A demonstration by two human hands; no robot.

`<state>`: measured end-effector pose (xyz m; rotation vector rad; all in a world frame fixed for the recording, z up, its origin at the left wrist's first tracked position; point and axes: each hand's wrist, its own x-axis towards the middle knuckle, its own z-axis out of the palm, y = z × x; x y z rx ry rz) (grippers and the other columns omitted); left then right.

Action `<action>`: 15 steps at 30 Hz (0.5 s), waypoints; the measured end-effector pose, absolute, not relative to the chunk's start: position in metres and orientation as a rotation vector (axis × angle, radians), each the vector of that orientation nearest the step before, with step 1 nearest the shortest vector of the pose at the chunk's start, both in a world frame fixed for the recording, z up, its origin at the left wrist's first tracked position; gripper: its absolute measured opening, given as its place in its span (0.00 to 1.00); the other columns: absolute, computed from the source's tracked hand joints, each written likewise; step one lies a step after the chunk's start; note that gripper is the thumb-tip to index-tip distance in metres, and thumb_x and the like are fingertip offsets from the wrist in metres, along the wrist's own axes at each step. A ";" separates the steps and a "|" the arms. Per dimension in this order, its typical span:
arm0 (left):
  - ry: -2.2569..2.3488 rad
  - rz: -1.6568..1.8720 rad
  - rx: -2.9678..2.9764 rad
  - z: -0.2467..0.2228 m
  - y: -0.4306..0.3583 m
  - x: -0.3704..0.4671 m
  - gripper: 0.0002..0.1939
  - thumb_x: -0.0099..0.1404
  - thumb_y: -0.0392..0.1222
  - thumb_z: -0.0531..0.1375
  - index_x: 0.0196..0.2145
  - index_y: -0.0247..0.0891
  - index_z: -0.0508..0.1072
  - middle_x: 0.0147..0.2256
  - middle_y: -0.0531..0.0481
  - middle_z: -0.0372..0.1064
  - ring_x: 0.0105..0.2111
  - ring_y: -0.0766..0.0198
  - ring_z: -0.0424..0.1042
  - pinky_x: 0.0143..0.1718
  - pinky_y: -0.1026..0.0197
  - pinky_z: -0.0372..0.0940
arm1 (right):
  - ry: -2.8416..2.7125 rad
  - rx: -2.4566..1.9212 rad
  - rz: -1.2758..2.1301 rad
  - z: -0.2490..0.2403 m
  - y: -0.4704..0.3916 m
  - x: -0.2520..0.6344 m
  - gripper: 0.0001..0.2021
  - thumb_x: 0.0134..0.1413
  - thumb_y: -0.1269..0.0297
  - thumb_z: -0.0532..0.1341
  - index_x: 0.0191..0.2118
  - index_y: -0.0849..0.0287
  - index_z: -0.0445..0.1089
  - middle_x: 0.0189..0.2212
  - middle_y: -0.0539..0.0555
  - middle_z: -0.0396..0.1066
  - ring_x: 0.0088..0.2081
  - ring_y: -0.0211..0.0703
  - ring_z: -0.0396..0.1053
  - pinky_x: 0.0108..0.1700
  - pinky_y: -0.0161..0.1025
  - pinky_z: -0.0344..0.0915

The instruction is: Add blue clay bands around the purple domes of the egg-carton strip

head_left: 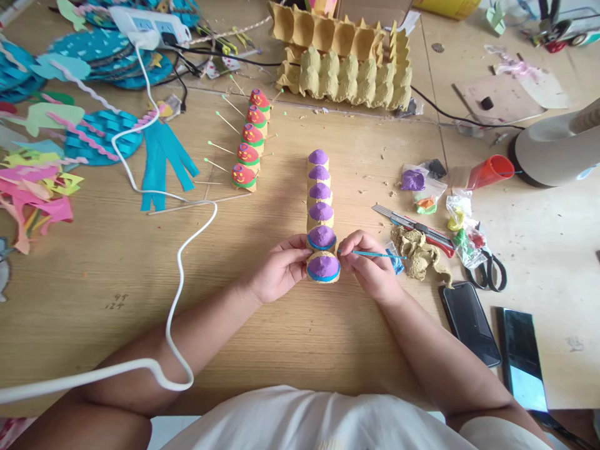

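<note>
"Which way does the egg-carton strip (321, 212) lie?"
"Central, long axis running six to twelve o'clock, blue-trimmed end at six."
"And the grip?"
"Left hand (277, 270) pinches its nine-o'clock edge; right hand (375, 270), at three, pinches a thin blue stick (370, 254)."

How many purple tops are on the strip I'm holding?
6, in one row along the strip: two blue-edged tops nearest you, between your left hand and right hand, then four plain tops running straight away from you. None looks hidden.
</note>
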<state>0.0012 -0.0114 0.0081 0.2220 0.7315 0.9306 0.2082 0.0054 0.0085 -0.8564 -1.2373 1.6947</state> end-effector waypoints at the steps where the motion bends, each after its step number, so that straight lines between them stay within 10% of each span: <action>1: 0.724 0.929 0.222 0.008 -0.011 0.001 0.07 0.59 0.32 0.68 0.37 0.35 0.79 0.34 0.50 0.78 0.31 0.68 0.75 0.34 0.67 0.70 | -1.235 -0.849 1.709 0.008 0.006 0.208 0.06 0.63 0.59 0.61 0.37 0.55 0.70 0.26 0.48 0.64 0.26 0.39 0.56 0.30 0.38 0.51; 15: 0.715 0.906 0.249 0.008 -0.013 -0.001 0.09 0.61 0.33 0.66 0.41 0.35 0.81 0.36 0.49 0.79 0.33 0.67 0.76 0.36 0.66 0.71 | -1.279 -0.820 1.677 0.010 0.008 0.201 0.07 0.66 0.58 0.62 0.42 0.53 0.64 0.28 0.46 0.61 0.28 0.37 0.57 0.33 0.37 0.56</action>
